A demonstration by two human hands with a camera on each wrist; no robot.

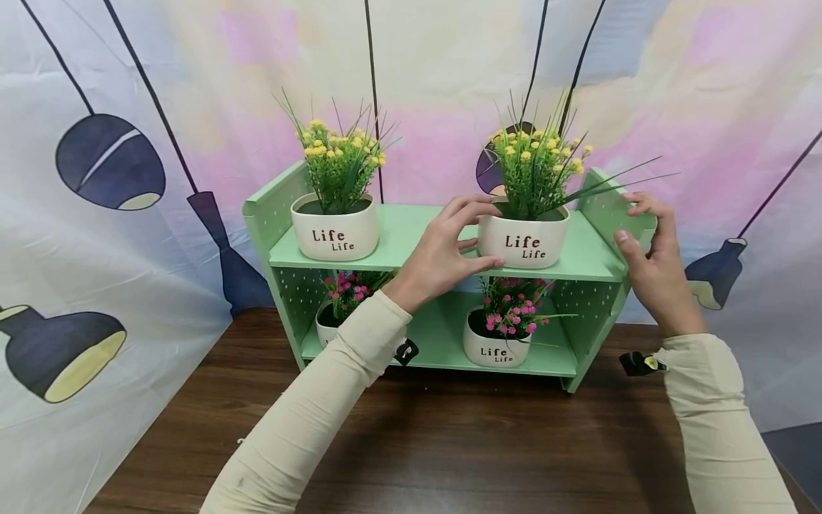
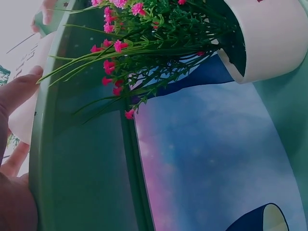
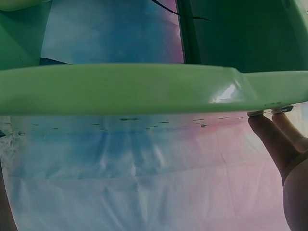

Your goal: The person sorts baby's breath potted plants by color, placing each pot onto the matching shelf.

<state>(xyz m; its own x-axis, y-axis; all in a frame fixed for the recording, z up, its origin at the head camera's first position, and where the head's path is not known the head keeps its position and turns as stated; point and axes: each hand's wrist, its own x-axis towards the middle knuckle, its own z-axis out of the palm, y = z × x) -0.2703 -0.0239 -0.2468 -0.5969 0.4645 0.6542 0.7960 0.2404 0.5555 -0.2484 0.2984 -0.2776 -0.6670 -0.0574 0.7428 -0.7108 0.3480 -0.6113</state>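
My left hand [image 1: 443,246] grips the left side of a white "Life" flowerpot [image 1: 523,239] with yellow flowers, on the top shelf at the right. Its thumb lies on the pot's lower front, the fingers near the rim. In the left wrist view, the thumb [image 2: 21,89] touches this pot's pale wall. My right hand [image 1: 664,271] is at the shelf's right side panel [image 1: 613,214], fingers spread and bent. The right wrist view shows fingertips [image 3: 262,122] against the panel's outer face. They do not wrap round it. The green shelf [image 1: 417,221] stands upright on the table.
Another yellow-flowered pot [image 1: 335,228] stands at the top left. On the lower tier are a pink-flowered pot [image 1: 497,346] at the right and another pink-flowered pot [image 1: 326,332], partly hidden by my left arm. The brown table [image 1: 449,435] lies in front; a printed curtain [image 1: 437,93] hangs behind.
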